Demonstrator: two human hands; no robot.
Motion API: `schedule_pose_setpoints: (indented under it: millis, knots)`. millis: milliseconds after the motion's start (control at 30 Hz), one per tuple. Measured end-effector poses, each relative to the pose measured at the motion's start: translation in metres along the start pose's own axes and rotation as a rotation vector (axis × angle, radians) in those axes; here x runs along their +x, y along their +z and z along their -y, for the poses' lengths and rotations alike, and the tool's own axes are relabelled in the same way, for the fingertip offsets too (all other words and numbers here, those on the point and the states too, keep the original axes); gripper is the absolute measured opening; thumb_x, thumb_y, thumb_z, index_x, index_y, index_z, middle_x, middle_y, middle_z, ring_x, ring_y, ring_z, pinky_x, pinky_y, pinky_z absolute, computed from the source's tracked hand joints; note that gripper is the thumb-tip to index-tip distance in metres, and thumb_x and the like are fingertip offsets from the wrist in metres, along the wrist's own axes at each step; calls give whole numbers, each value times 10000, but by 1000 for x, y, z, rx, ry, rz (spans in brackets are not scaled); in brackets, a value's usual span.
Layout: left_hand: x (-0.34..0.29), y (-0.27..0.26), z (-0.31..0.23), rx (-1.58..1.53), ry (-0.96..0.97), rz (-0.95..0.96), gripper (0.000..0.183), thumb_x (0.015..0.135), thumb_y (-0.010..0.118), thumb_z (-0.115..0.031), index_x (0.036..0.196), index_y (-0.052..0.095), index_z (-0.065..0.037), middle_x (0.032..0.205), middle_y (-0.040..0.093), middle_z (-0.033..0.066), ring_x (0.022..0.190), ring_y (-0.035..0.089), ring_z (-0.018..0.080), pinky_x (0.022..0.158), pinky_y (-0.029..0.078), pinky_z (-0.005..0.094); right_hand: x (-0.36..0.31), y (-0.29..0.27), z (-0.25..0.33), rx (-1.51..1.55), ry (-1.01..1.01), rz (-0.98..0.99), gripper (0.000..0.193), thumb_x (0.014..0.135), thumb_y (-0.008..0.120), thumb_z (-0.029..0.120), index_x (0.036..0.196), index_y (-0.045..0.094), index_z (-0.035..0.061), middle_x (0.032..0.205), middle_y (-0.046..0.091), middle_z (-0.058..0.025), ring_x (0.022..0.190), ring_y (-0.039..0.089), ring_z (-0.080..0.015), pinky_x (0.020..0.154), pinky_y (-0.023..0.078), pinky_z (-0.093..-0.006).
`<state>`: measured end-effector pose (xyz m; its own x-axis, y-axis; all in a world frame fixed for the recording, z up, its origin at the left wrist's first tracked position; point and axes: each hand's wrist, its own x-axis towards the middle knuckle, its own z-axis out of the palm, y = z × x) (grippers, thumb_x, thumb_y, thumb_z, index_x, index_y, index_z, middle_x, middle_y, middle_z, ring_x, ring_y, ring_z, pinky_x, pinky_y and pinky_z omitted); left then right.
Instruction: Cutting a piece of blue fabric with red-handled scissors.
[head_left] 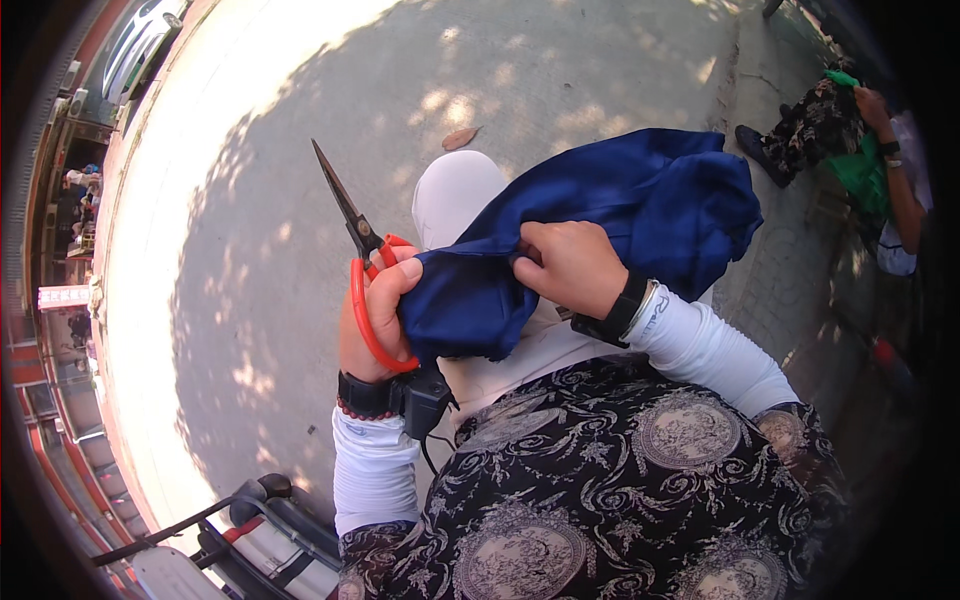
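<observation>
Dark blue satiny fabric (640, 195) stretches between my two hands and spreads out to the right over my lap. My left hand (385, 300) is closed on the fabric's left edge, thumb on top. Hooked in that same hand is a pair of scissors (352, 212) with red loop handles and dark blades, which point up and away to the left, apart from the cloth. My right hand (575, 268) pinches a fold of the fabric near its middle, fingers curled in. What lies under the folds is hidden.
My white-clad knee (460, 190) shows beyond the cloth. A dry leaf (460, 138) lies on the grey pavement (330, 330). At the right sits another person with green cloth (862, 175). A wheeled vehicle's dark bar (190, 520) is at lower left; a parked car (140, 45) stands far left.
</observation>
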<state>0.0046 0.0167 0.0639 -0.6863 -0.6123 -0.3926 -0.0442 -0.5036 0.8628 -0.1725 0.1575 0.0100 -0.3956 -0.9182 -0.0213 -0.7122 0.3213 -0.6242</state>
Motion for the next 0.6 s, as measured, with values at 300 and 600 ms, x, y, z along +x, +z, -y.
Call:
schedule_pose_setpoints:
  millis: [300,600]
  knots:
    - [27,-47,14,72,0,-57,165,843,599,-131,932,605,8,804,602,21,706,555,96,650,448,229,-14,-31,-9,998,24,6,179,947,574,186,1012,614,25,920,557,38,820,526,-58,742,454,-227]
    - [22,-47,33,418,0,-140,146,859,628,-143,904,624,-5,768,593,-16,684,524,71,651,435,216,-9,-16,-13,1766,297,205,209,1000,463,164,1118,565,26,1076,637,-37,987,618,-118,894,495,-265]
